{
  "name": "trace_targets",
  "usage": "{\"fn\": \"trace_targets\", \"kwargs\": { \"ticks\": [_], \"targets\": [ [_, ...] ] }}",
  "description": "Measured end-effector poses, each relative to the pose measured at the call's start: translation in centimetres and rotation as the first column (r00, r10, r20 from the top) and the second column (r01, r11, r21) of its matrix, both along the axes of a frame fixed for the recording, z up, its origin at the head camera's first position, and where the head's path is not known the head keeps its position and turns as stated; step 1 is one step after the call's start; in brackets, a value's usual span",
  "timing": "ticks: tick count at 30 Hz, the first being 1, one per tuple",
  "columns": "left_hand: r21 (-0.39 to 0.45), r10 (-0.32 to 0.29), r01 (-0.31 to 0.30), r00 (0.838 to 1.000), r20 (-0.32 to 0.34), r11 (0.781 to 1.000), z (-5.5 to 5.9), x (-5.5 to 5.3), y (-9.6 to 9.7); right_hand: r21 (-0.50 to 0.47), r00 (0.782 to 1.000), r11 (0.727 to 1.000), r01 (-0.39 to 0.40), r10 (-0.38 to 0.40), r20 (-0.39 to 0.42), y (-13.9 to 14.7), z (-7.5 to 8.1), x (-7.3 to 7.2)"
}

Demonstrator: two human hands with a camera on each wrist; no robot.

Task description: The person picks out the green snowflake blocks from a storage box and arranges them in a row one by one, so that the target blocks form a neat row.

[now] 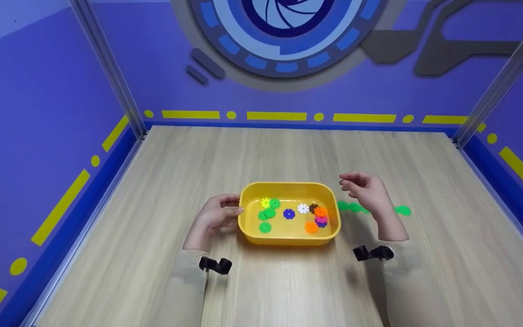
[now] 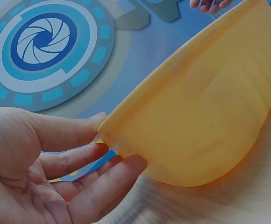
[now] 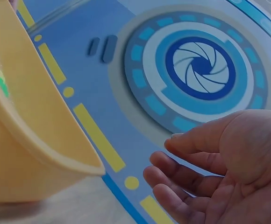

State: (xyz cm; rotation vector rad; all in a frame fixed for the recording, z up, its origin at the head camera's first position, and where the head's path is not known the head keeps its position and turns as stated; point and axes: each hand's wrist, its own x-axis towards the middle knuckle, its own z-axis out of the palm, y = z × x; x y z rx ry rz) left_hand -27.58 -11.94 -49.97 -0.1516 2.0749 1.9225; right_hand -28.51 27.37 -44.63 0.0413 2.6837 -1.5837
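A yellow plastic basin stands on the table, holding several small notched discs like snowflake building pieces, among them a green disc, a blue disc and a white disc. At its left end, my left hand pinches the rim; the left wrist view shows the thumb over the edge and fingers against the outer wall. Beyond the right end, my right hand hovers with loosely bent fingers, and the right wrist view shows nothing in them. It is apart from the basin.
Right of the basin, a row of green discs lies on the wooden table, partly hidden by my right hand and wrist; one green disc shows beyond it. Purple-blue panels enclose the table at the back and sides.
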Motion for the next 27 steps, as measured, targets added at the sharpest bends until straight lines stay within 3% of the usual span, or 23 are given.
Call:
{"fn": "trace_targets", "kwargs": {
  "ticks": [4,13,21,27],
  "targets": [
    [-0.004,-0.009,0.009,1.0,0.001,1.0,0.1,0.0,0.0,0.005,0.999,0.999,-0.038,0.038,0.017,-1.7,0.1,-0.3],
    [-0.003,0.004,-0.004,1.0,0.013,1.0,0.1,0.1,0.0,0.053,0.985,0.984,-0.168,0.17,-0.03,-5.7,0.1,-1.1],
    [0.008,0.0,0.0,1.0,0.019,1.0,0.0,0.0,-0.2,0.051,0.968,0.967,-0.251,0.25,0.022,-8.4,-0.7,-2.0],
    [0.019,-0.005,0.005,1.0,0.016,1.0,0.1,0.1,-0.1,0.124,0.955,0.947,-0.296,0.294,0.035,-10.5,-1.4,-2.1]
  ]
}}
